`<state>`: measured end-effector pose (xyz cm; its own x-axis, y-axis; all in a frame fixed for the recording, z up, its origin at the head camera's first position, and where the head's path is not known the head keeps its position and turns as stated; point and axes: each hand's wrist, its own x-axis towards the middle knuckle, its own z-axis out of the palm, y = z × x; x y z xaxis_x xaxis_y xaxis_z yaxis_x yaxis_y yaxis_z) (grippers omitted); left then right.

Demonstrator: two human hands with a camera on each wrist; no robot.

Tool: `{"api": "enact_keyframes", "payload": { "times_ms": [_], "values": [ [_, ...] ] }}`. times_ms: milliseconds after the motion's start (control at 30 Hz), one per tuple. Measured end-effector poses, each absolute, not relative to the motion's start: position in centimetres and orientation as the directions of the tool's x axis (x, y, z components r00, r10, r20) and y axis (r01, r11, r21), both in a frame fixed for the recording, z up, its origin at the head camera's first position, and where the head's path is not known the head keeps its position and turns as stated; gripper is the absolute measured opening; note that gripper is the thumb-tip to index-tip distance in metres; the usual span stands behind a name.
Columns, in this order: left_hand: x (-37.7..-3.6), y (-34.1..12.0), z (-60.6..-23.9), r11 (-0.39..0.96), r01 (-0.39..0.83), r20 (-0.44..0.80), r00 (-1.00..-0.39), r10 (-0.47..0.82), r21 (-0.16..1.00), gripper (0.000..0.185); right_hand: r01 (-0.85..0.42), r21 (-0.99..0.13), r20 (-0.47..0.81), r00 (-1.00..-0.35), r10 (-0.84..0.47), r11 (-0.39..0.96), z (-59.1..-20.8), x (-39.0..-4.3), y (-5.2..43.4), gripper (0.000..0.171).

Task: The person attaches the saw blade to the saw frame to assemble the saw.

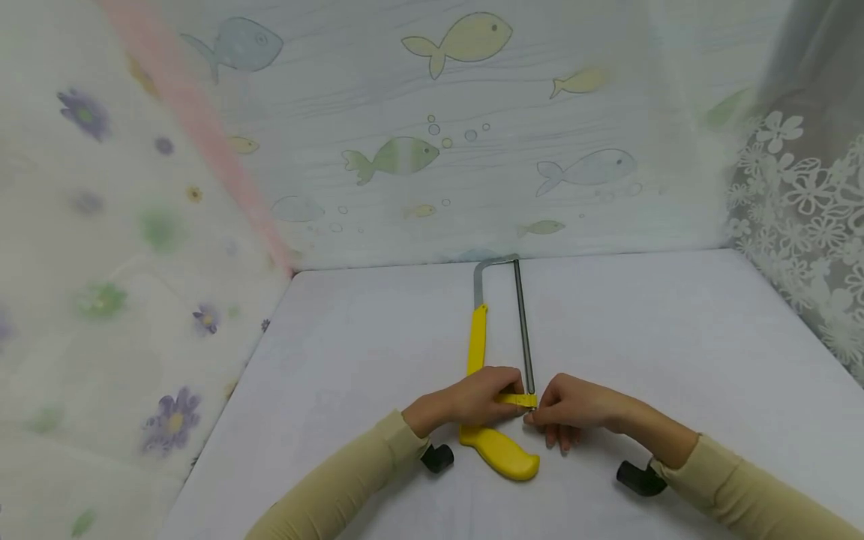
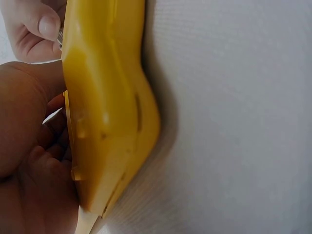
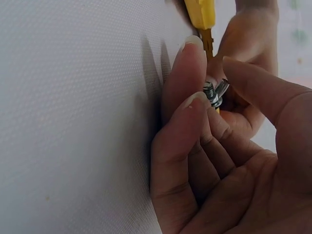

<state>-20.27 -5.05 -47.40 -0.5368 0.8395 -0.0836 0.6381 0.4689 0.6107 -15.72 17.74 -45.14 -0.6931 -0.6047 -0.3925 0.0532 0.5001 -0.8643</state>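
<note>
A hacksaw [image 1: 478,337] with a yellow handle [image 1: 502,454] lies on the white-covered table, its grey front end pointing away from me. The dark blade [image 1: 523,322] runs along its right side. My left hand [image 1: 479,394] grips the saw around the yellow part by the blade's near end. In the left wrist view that hand is beside the yellow handle [image 2: 107,97], its fingers partly hidden. My right hand [image 1: 574,401] is at the same end, thumb and fingers around a small metal wing nut [image 3: 222,87] on a threaded bolt, shown in the right wrist view.
The white table [image 1: 675,322] ends at a fish-print curtain [image 1: 378,97] behind the saw. A flower-print cloth [image 1: 135,285] hangs on the left and lace [image 1: 810,210] on the right. Black wrist-worn pieces [image 1: 641,478] show under both sleeves.
</note>
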Motion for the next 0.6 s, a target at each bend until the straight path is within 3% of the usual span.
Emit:
{"api": "enact_keyframes", "payload": {
  "times_ms": [600],
  "values": [
    [-20.31,-5.04,-47.29,0.465,0.634,-0.088,-0.532,0.842,0.617,0.012,0.070,-0.854,-0.416,-0.688,-0.595,0.516,-44.70,-15.70,17.90,0.040]
  ]
}}
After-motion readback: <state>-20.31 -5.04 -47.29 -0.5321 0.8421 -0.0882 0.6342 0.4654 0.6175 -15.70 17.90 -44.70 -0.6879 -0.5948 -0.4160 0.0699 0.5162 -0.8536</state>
